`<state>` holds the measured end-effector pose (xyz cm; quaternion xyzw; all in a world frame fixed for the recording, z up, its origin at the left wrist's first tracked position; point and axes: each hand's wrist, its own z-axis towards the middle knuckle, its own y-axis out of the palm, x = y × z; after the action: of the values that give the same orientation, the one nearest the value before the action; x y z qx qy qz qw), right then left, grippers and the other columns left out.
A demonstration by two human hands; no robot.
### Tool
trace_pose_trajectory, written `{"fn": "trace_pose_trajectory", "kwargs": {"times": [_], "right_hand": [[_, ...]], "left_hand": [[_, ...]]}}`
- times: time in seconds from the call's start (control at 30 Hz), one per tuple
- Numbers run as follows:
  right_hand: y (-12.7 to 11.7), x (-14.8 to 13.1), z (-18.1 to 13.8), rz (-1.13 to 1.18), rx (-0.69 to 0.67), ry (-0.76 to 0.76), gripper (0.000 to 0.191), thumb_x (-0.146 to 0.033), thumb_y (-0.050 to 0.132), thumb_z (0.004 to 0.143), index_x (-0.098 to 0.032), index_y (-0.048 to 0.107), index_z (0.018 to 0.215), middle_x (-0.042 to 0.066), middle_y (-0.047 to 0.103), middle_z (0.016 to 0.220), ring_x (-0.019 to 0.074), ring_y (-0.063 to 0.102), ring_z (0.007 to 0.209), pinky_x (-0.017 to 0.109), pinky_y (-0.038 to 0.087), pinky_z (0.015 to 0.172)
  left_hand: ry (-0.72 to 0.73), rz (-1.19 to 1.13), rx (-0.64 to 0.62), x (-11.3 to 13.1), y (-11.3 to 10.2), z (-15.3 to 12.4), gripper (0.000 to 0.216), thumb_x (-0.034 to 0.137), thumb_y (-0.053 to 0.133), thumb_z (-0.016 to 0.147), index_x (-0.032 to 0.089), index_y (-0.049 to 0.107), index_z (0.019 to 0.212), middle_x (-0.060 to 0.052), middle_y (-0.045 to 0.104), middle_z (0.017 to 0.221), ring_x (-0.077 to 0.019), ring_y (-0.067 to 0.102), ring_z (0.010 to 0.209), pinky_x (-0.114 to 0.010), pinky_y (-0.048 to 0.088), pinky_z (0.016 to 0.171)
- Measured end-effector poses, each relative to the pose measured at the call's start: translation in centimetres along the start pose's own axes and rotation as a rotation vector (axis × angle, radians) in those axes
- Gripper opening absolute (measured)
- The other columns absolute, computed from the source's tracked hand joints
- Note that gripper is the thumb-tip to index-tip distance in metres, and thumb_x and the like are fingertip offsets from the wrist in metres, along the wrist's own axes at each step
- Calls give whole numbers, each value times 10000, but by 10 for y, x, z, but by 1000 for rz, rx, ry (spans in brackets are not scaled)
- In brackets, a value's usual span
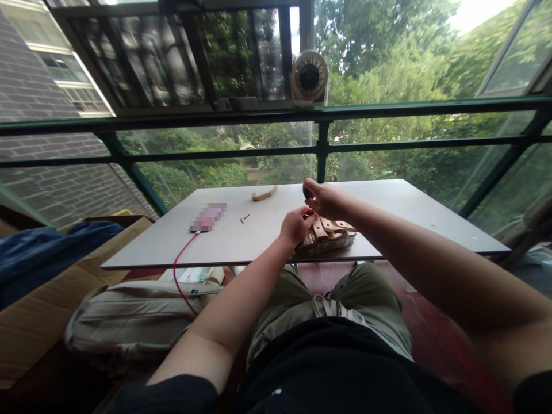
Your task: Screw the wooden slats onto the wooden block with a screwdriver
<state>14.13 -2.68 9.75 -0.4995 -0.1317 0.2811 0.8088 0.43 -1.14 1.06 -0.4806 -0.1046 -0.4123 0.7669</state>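
Observation:
On the white table [241,247], near its front edge, stands a shallow box-like piece [332,246] topped with several light wooden strips [319,227] that have dark holes. At its left end my left hand [296,225] has its fingers pinched together; what is between them is too small to make out. Just above, my right hand [324,198] is closed around the dark handle of what looks like a screwdriver [306,192], held upright. The tool's tip is hidden by my fingers.
A curved wooden piece [264,194] lies toward the table's back. Two small screws [245,218] lie left of my hands. A blurred phone [209,217] has a red cable [176,270] running off the front edge. A fan [310,77] stands beyond the green railing [259,118].

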Motion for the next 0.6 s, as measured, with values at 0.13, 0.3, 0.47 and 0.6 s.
{"fn": "trace_pose_trajectory", "kwargs": {"times": [0.13,0.3,0.47,0.6], "right_hand": [[1,-2,1,4,21,2,218,-292,525,822,-210,495,1021,48,624,775,144,445,578,253,243,513],[6,-1,-1,22,52,15,201,-316,527,822,-199,481,979,38,602,741,137,428,571,250,251,518],[9,1,-2,38,78,22,193,-307,519,814,-194,463,960,34,587,726,133,408,559,253,250,516],[10,0,-3,43,85,22,169,-290,507,810,-199,464,945,29,575,709,135,400,557,254,252,521]], "left_hand": [[1,25,-10,0,-1,1,142,263,579,824,175,683,861,-39,720,793,-157,620,680,-248,431,641],[5,28,-15,-2,0,0,202,296,555,846,182,679,958,-48,726,857,-169,635,733,-249,432,661],[22,10,-33,-1,-1,-3,237,323,516,869,189,667,994,-37,727,866,-163,637,729,-248,429,647],[31,3,-47,-2,-1,-4,243,338,510,867,190,666,980,-25,724,824,-159,631,697,-248,418,611]]}}
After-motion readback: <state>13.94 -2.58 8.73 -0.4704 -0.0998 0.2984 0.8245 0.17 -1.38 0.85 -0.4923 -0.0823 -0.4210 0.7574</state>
